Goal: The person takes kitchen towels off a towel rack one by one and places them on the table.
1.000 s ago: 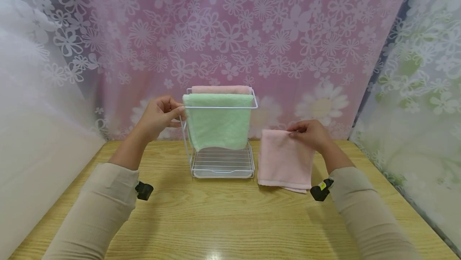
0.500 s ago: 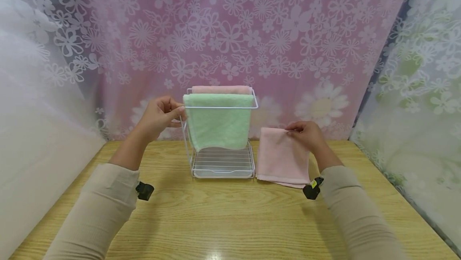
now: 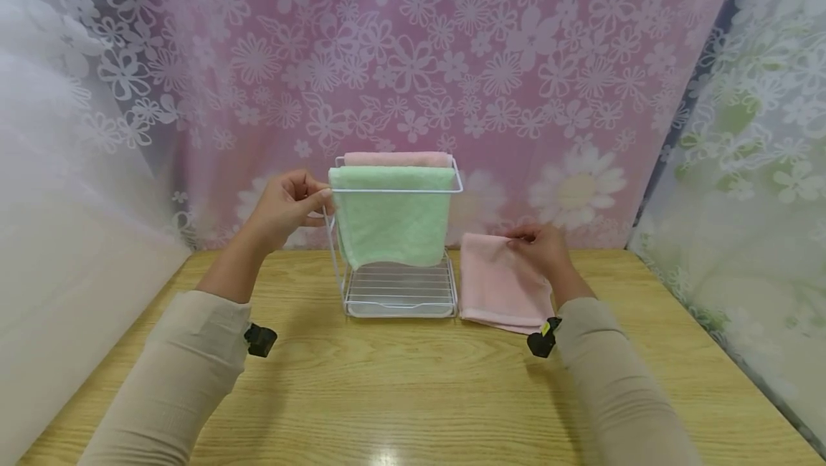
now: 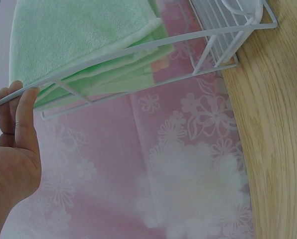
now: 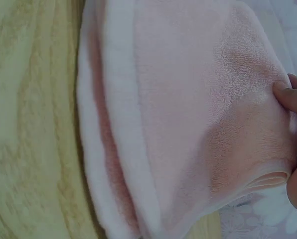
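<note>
A white wire rack point(image 3: 400, 306) stands on the table with a green towel point(image 3: 395, 226) draped over its upper part. Behind that, a pink towel point(image 3: 398, 159) hangs from the rack, mostly hidden. My left hand point(image 3: 288, 209) pinches the rack's upper left corner; the left wrist view shows its fingers around the white wire point(image 4: 113, 53), close to the green towel's folded layers. A second pink towel point(image 3: 500, 283), folded, hangs from my right hand point(image 3: 542, 251) to the right of the rack. Thumb and fingers pinch its top edge, and its lower edge is at the tabletop.
The rack has a low tray point(image 3: 400, 287) with a wire grid at its base. A wooden table point(image 3: 387, 380) extends in front. A pink floral curtain point(image 3: 400, 57) closes off the back, and pale sheets point(image 3: 755, 186) line both sides.
My right hand has shifted left and slightly down with the pink towel, bringing it close to the rack's right side. The left hand and rack have stayed in place.
</note>
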The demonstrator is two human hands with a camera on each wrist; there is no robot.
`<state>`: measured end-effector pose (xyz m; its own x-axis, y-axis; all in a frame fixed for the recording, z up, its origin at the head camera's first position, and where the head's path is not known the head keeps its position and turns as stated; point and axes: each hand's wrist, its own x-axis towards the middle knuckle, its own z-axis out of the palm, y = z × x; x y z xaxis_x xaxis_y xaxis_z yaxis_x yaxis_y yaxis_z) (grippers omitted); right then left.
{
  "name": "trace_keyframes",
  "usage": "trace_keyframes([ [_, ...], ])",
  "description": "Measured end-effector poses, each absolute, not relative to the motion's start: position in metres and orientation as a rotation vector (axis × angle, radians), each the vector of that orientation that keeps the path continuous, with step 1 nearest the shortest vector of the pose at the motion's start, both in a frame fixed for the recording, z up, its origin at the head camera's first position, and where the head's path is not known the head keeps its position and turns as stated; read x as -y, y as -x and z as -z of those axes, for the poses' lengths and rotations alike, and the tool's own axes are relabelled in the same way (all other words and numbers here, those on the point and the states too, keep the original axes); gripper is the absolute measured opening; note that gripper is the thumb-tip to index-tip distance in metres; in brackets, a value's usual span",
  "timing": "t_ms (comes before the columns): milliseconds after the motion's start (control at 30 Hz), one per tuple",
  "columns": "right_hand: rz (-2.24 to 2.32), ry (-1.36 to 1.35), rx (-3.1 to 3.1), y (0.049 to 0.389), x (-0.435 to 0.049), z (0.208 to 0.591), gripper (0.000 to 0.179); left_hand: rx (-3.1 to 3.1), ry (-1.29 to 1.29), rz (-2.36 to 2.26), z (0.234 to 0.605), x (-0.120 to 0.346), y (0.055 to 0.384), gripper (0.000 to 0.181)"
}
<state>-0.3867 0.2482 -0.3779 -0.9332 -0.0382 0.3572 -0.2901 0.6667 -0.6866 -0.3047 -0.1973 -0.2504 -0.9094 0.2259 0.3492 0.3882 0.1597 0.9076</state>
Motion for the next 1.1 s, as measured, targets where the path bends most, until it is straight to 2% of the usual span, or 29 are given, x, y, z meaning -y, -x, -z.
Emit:
trace_keyframes([
  [433,-1.118,-0.344,2.744,0.383,-0.246,0.394,0.028,2.283,0.603,1.868,0.251,0.197,0.306,0.015],
  [633,-1.094,-0.325,2.737,0.380,-0.247,0.391,0.039,2.284,0.600,1.864,0.252,0.198,0.307,0.014],
  [1100,-1.161,-0.248,2.679,0.370,-0.264,0.380,0.044,2.282,0.609,1.867,0.252,0.198,0.307,0.014],
])
